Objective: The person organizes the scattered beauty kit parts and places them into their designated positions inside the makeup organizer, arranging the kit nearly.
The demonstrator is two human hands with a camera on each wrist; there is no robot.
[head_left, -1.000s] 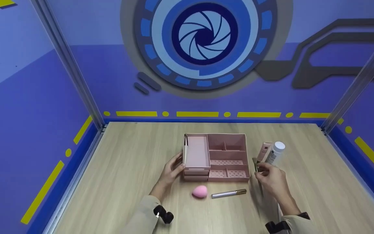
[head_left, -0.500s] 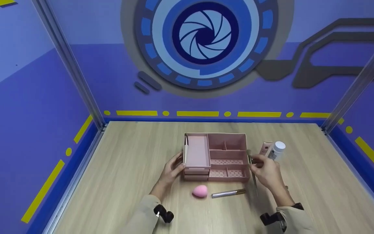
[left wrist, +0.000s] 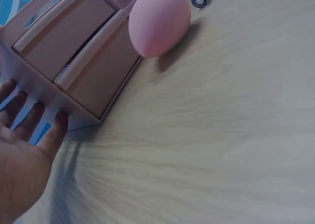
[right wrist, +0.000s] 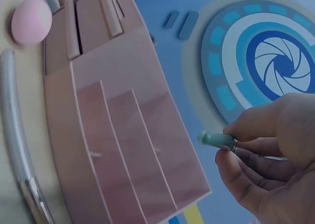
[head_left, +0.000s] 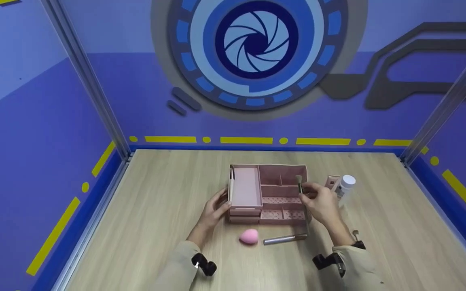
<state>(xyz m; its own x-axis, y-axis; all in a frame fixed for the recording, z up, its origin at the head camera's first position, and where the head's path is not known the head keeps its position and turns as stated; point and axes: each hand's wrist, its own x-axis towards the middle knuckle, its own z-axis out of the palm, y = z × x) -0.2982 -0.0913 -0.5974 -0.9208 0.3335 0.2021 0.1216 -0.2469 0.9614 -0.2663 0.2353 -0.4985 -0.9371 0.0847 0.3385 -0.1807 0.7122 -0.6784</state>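
Brush [head_left: 300, 186] farther L, by organizer [head_left: 246, 188]; wood tbl [head_left: 168, 186], blue wall [head_left: 225, 129]

Carrying a makeup brush [head_left: 300, 186] pinched upright, the right hand [head_left: 322, 202] shifts from beyond the right side of the pink organizer [head_left: 246, 188] to its right edge, the fingertips now crossing that edge as I watch. The bristles, a second ago right of the organizer, show against its rear right compartment [head_left: 289, 179]. Farther right of the organizer, a white-capped bottle [head_left: 345, 186] is less covered, and nearer the person a small brush tip [head_left: 355, 234] emerges beside the wrist.
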